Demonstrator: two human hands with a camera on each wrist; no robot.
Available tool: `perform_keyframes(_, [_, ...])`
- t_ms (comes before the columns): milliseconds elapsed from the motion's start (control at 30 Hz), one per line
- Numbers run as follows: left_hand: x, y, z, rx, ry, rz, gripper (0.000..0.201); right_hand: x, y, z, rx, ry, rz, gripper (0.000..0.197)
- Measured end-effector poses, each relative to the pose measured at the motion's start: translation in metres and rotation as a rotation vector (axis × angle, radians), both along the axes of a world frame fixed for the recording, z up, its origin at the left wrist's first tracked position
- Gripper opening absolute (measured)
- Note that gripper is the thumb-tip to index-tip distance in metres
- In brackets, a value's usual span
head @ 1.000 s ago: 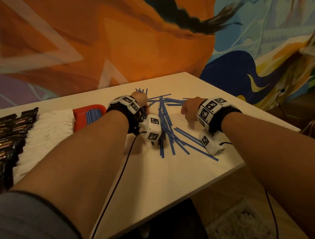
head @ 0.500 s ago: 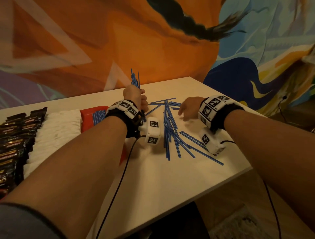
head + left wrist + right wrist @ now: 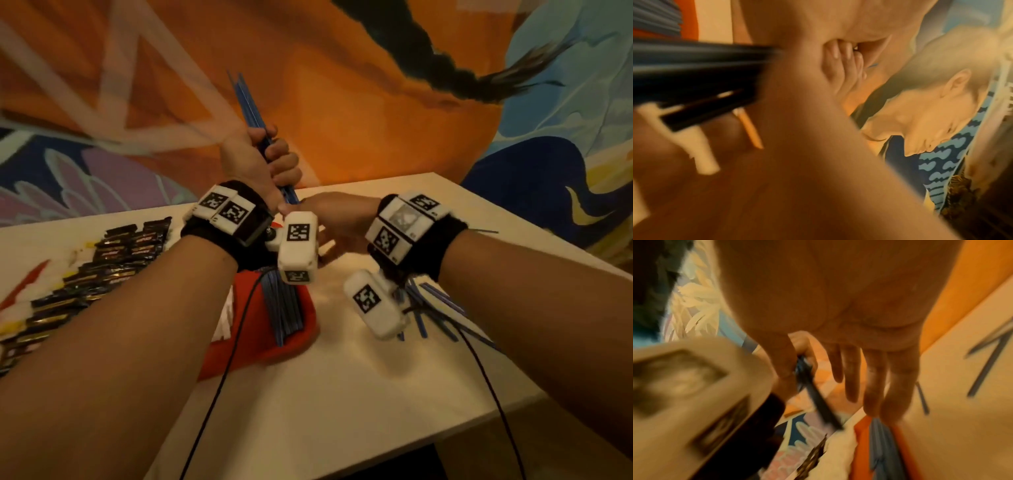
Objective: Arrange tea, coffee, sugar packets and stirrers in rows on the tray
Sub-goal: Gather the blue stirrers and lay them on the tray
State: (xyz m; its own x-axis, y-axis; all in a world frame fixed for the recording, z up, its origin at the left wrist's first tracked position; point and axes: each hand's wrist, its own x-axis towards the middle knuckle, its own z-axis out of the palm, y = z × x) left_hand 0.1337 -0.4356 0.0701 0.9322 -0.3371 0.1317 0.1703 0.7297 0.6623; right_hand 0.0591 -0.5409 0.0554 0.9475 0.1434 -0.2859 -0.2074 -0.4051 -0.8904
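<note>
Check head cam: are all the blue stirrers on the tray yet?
No: loose stirrers lie on the table right of the red tray, and the left hand grips a bundle.

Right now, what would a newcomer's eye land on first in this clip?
The left hand, raised above the table, grips a bundle of blue stirrers upright, with the right hand at its lower end. Below, more stirrers lie in the red tray; dark packets line the left.

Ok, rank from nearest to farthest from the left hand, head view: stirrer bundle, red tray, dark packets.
1. Stirrer bundle: in the left hand's grip, pointing up.
2. Red tray: on the table below that hand.
3. Dark packets: far left.
</note>
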Motion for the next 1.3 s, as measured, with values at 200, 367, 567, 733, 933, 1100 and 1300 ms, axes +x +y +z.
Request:
perform_keyframes(200, [-0.004, 0.038, 0.006, 0.019, -0.089, 0.041, 0.028, 0.005, 0.037, -0.004, 0.2, 0.023, 0.047, 0.03])
perform_keyframes(367, [-0.011, 0.068, 0.007, -0.032, -0.081, 0.12, 0.028, 0.007, 0.061, -0.007, 0.319, -0.055, 0.138, 0.039])
perform_keyframes(567, [-0.016, 0.09, 0.006, -0.079, -0.095, 0.162, 0.026, 0.008, 0.078, -0.009, 0.251, -0.154, 0.135, 0.041])
perform_keyframes(733, [-0.016, 0.103, 0.01, -0.131, -0.1, 0.173, 0.026, 0.005, 0.089, -0.008, 0.205, -0.218, 0.114, 0.042])
perform_keyframes(933, [-0.007, 0.127, 0.02, -0.23, -0.051, 0.221, 0.029, 0.0, 0.092, -0.021, 0.083, -0.27, 0.114, 0.042])
perform_keyframes(1100, [0.005, 0.15, 0.025, -0.301, 0.03, 0.327, 0.029, -0.006, 0.088, -0.026, 0.016, -0.236, 0.16, 0.04])
perform_keyframes(1300, [0.017, 0.173, 0.027, -0.273, 0.055, 0.438, 0.028, -0.013, 0.078, -0.027, 0.021, -0.19, 0.174, 0.038])
